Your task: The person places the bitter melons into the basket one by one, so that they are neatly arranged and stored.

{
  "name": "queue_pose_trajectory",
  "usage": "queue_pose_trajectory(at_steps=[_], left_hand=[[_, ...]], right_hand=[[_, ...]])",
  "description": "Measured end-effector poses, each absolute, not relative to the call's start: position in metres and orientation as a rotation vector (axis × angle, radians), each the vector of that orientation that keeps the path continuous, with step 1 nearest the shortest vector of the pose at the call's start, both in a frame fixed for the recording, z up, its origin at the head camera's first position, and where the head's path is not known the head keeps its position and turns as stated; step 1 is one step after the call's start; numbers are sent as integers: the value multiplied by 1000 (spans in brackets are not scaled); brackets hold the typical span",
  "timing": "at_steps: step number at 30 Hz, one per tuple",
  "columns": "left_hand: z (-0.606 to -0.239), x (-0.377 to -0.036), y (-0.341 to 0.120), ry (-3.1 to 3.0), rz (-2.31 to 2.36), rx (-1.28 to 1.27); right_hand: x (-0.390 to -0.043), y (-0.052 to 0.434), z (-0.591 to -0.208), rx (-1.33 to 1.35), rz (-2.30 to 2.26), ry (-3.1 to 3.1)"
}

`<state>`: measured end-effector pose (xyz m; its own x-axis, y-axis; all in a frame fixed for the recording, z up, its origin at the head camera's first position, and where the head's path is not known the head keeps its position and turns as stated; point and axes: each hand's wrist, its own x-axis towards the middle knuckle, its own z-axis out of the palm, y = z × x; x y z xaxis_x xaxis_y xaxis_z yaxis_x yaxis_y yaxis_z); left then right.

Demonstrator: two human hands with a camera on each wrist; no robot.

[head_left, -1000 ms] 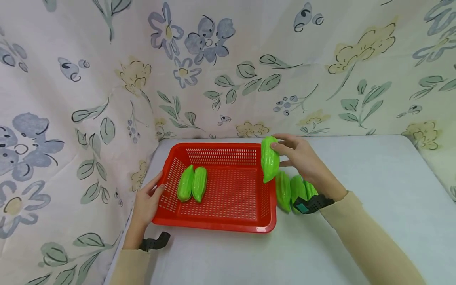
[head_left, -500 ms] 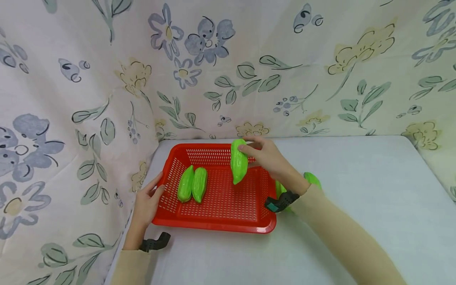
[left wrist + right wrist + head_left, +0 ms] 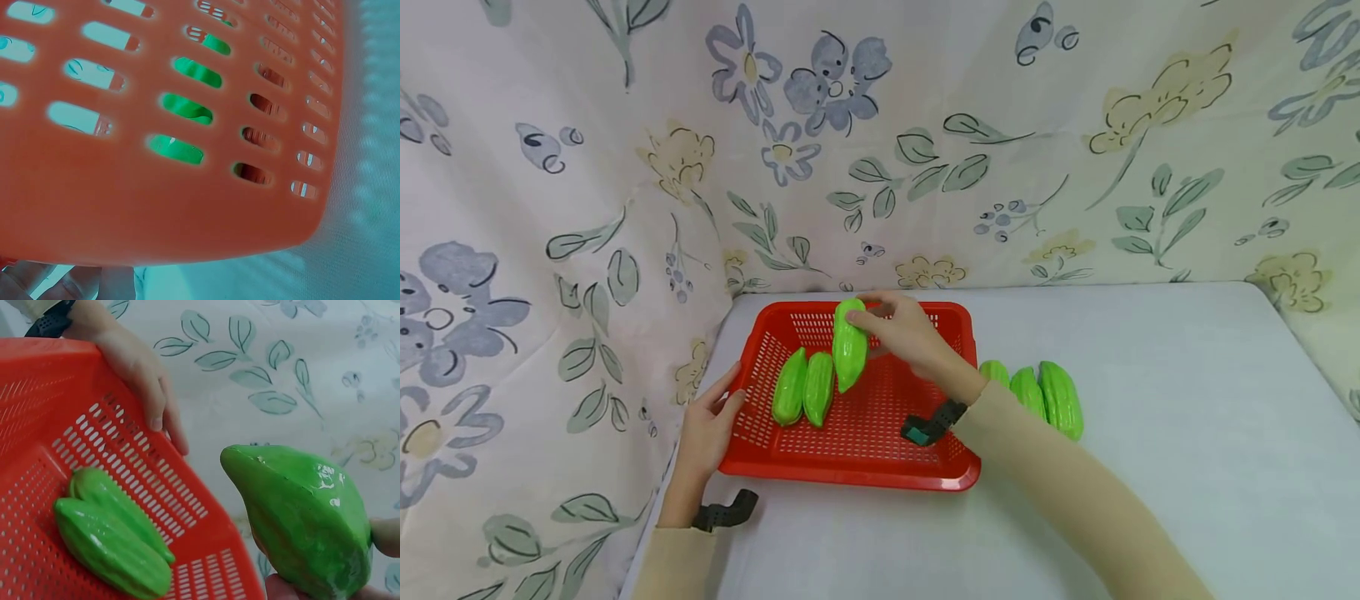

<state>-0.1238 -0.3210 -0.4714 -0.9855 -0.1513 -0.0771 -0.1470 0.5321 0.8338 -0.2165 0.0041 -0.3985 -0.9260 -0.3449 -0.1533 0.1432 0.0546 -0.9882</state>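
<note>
A red slotted basket (image 3: 850, 462) sits on the white table with two green ridged gourds (image 3: 805, 388) lying side by side at its left. My right hand (image 3: 880, 323) pinches a third green gourd (image 3: 848, 350) by its top and holds it upright over the basket, just right of the pair. My left hand (image 3: 711, 417) grips the basket's left rim, thumb on the inner wall. In the right wrist view the held gourd (image 3: 306, 519) fills the right side, the pair (image 3: 112, 540) lies below, and the left hand (image 3: 140, 375) lies over the rim. The left wrist view shows only the basket wall (image 3: 156, 206).
Three more green gourds (image 3: 1033, 392) lie in a row on the table just right of the basket. A floral cloth (image 3: 925, 150) hangs close behind the table and along its left side. Bare white tabletop (image 3: 1187, 400) spreads to the right and front.
My right hand has carried the gourd leftward from the basket's right rim to above its middle-left, beside the two gourds. The left hand and basket have stayed put.
</note>
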Motion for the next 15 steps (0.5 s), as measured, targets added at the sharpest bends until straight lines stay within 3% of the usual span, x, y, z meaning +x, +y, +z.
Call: queue_pose_trajectory(at_steps=[15], left_hand=[[-471,-124,-321,-2740,-1499,278]], right_hand=[[-217,-23,-400,-185,-1902,1985]])
